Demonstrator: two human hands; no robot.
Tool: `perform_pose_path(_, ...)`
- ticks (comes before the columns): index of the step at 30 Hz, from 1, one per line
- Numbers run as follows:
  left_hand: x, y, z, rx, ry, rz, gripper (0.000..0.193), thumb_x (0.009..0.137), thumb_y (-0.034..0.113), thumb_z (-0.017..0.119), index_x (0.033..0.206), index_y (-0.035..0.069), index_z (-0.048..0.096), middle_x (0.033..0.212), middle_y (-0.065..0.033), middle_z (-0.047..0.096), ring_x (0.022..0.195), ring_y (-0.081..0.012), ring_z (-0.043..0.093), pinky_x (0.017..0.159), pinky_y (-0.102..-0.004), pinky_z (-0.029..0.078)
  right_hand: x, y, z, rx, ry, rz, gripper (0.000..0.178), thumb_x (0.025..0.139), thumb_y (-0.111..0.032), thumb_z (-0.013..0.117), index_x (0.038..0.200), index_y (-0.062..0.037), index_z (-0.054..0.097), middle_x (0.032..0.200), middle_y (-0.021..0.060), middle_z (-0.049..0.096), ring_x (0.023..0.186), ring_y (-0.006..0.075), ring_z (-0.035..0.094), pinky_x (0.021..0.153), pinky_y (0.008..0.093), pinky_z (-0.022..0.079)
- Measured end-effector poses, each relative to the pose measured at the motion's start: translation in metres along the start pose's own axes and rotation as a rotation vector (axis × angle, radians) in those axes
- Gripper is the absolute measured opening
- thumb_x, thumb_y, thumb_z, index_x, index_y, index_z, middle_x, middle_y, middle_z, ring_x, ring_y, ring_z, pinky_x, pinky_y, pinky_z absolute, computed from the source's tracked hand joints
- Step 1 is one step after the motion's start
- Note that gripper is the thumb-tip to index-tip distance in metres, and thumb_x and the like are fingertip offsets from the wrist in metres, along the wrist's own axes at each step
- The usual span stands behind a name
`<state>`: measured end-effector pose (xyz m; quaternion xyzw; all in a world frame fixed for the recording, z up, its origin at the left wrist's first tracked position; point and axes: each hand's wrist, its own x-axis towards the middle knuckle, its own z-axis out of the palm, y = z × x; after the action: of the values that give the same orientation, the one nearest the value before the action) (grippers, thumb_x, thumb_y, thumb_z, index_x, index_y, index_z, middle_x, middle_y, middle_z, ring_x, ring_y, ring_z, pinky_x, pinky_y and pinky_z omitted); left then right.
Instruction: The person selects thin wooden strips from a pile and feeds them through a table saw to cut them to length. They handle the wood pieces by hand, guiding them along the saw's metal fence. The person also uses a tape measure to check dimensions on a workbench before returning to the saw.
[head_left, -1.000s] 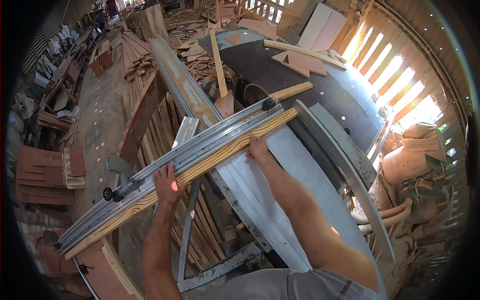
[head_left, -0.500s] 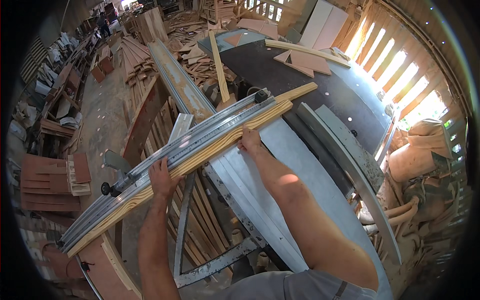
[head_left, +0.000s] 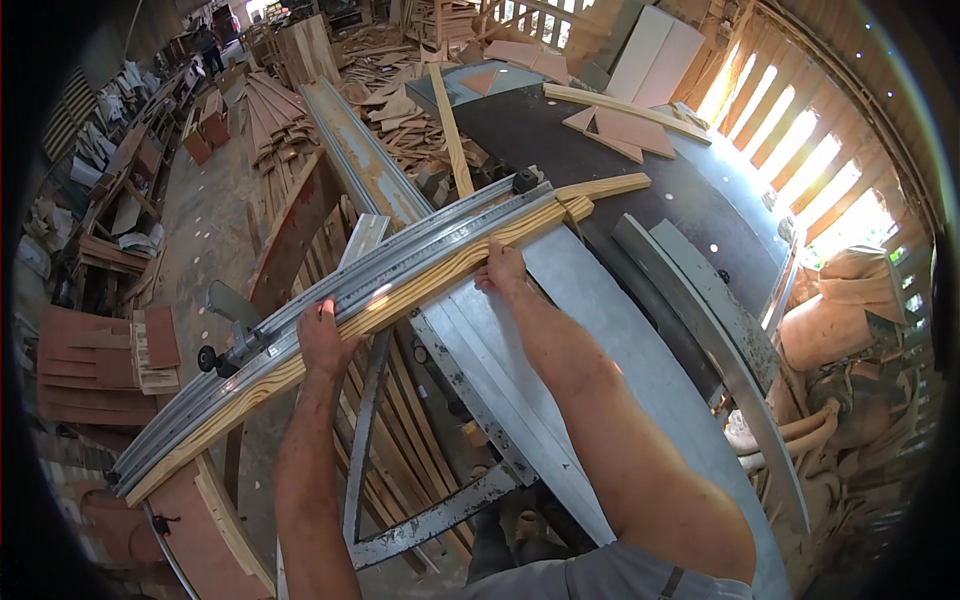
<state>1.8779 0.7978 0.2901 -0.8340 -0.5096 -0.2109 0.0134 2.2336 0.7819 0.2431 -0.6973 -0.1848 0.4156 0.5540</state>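
Observation:
A long pale wooden strip (head_left: 410, 290) lies along the grey metal fence (head_left: 420, 246) of a saw table. My left hand (head_left: 325, 340) is closed over the strip, its fingertips reaching onto the fence and its thumb along the near side. Farther right, my right hand (head_left: 502, 268) grips the strip's near edge with bent fingers, close to its right end. Just past that end sits a short wooden end piece (head_left: 578, 208), with a dark gap between the two. Another pale wooden piece (head_left: 610, 186) sticks out behind it. No blade can be made out.
The saw's metal table (head_left: 590, 330) spreads under my right forearm, with a curved grey guard (head_left: 715, 350) to the right. A black stop with a knob (head_left: 215, 360) sits on the fence's left part. Scrap wood (head_left: 410, 130) heaps beyond. Long boards (head_left: 400, 440) lie below the fence.
At the strip's right end a short piece now shows as separate, where the strip looked whole before. Both hands keep their hold. The whole view has shifted slightly.

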Motion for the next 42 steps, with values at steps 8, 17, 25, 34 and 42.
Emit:
perform_pose_path(8,0.001,0.002,-0.001,-0.102,0.012,-0.013,0.088,0.059,0.031,0.091,0.133,0.005,0.051,0.123,-0.0145,0.051,0.116,-0.0339,0.047,0.102,-0.0455,0.038,0.011,0.011,-0.009,0.102,-0.04,-0.006,0.046,0.104,-0.041,0.045,0.091,0.0019,0.052,0.062,0.017,0.06,0.043,0.0234,0.058,0.034,0.0312,0.045)
perform_pose_path(17,-0.088,-0.036,0.009,-0.542,0.559,-0.438,0.065,0.079,0.018,0.08,0.131,-0.006,0.048,0.133,-0.0233,0.05,0.119,-0.0366,0.051,0.102,-0.0449,0.041,-0.001,0.006,-0.011,0.082,0.021,0.002,0.05,0.103,-0.044,0.044,0.091,0.003,0.056,0.064,0.0158,0.062,0.043,0.0221,0.06,0.035,0.0304,0.046)
perform_pose_path(25,-0.152,-0.192,0.012,-1.305,0.664,-1.335,0.039,0.099,0.04,0.054,0.116,0.006,0.06,0.095,-0.0055,0.064,0.082,-0.0202,0.057,0.066,-0.0355,0.045,-0.012,-0.007,-0.002,0.009,0.079,0.055,0.052,0.103,-0.046,0.042,0.095,0.0026,0.059,0.065,0.0142,0.061,0.046,0.0199,0.06,0.037,0.0287,0.048)
perform_pose_path(34,-0.134,-0.166,-0.022,-1.267,0.427,-1.407,0.041,0.104,0.04,0.04,0.11,0.008,0.064,0.099,-0.0039,0.069,0.06,-0.0084,0.043,0.044,-0.0229,0.028,-0.01,-0.003,-0.005,0.116,0.119,0.034,0.052,0.102,-0.048,0.044,0.096,0.002,0.058,0.068,0.0144,0.065,0.047,0.0198,0.063,0.039,0.0285,0.05)
perform_pose_path(42,-0.103,-0.109,-0.023,-1.283,0.286,-1.503,0.045,0.106,0.042,0.035,0.117,0.007,0.061,0.107,-0.0069,0.071,0.051,-0.0061,0.036,0.04,-0.0205,0.027,-0.013,0.003,-0.008,0.083,0.125,-0.018,0.051,0.103,-0.046,0.043,0.096,0.0029,0.056,0.065,0.0144,0.064,0.046,0.0197,0.063,0.039,0.0285,0.05)
